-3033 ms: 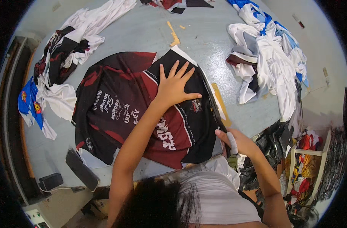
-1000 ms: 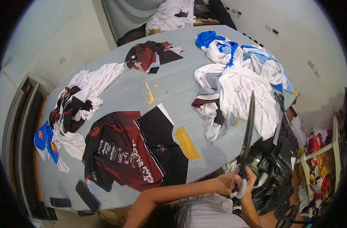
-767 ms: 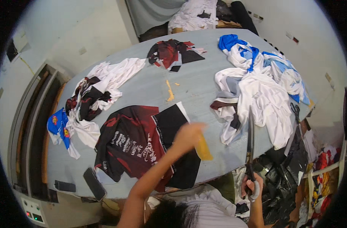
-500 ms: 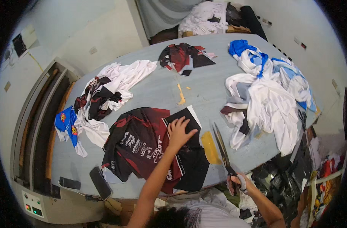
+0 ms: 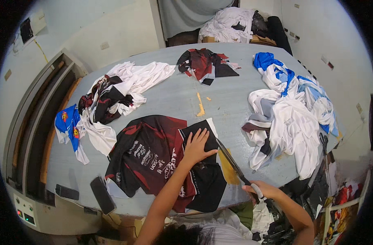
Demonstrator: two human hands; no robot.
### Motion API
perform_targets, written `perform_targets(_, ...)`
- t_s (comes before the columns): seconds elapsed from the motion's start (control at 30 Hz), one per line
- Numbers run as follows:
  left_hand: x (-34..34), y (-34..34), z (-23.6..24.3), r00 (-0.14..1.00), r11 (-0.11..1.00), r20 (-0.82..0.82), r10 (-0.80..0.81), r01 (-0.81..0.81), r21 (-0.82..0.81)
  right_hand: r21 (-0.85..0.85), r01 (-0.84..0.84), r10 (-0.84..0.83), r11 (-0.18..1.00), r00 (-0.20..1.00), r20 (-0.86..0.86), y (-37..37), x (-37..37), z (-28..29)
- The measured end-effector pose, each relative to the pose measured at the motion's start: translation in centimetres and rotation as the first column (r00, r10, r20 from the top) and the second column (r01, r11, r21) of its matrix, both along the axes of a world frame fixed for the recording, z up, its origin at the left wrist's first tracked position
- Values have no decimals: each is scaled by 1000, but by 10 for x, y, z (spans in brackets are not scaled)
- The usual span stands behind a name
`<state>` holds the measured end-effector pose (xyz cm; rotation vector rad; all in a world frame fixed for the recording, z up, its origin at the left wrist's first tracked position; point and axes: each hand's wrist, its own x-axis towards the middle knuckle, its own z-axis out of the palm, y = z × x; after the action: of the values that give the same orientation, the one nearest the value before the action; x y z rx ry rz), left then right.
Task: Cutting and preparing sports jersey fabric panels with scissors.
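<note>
A black and dark red printed jersey piece (image 5: pixel 147 157) lies spread at the near side of the table. My left hand (image 5: pixel 196 147) rests flat on its black panel (image 5: pixel 211 177), fingers spread over the fabric. A white strip (image 5: pixel 212 127) edges that panel at its far right corner. My right hand (image 5: pixel 259 190) is closed round the handles of long scissors (image 5: pixel 235 165). Their blades point away and to the left, with the tips at the panel's right edge beside the white strip. Whether the tips touch the cloth I cannot tell.
White and blue fabric (image 5: pixel 290 118) is heaped at the right, next to a second pair of scissors (image 5: pixel 323 143). More garments (image 5: pixel 109 96) lie at the left, with dark red scraps (image 5: pixel 207 65) at the far side. A phone (image 5: pixel 102 195) lies near the front edge.
My right hand has brought the scissors leftward, so their tips now meet the panel's right edge. My left hand stays on the black panel. The whole view has shifted slightly.
</note>
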<state>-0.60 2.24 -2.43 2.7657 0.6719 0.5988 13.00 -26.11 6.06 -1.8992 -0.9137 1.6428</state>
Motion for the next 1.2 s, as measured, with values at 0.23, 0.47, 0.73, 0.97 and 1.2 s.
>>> perform_targets(0.23, -8, 12, 5, 998, 999, -56, -29, 27, -20, -81, -61, 37, 995, 962, -272, -20, 12, 9)
perform_targets(0.47, -7, 12, 4, 998, 999, -47, -33, 34, 5, -45, -28, 26, 999, 999, -44, 10, -4, -1)
perform_targets(0.73, -8, 11, 0, 1000, 1000, 4, -3, 3, 14, -47, -59, 65, 997, 987, 147, 31, -21, 3)
perform_targets(0.97, -6, 8, -2, 999, 999, 20, 32, -33, 11, -22, 14, -10, 1000, 979, 204, 32, -37, 0)
perform_targets(1.2, -8, 7, -2, 996, 998, 69, 59, -59, -3, -107, 21, 7, 994, 965, 263, 35, -41, 2)
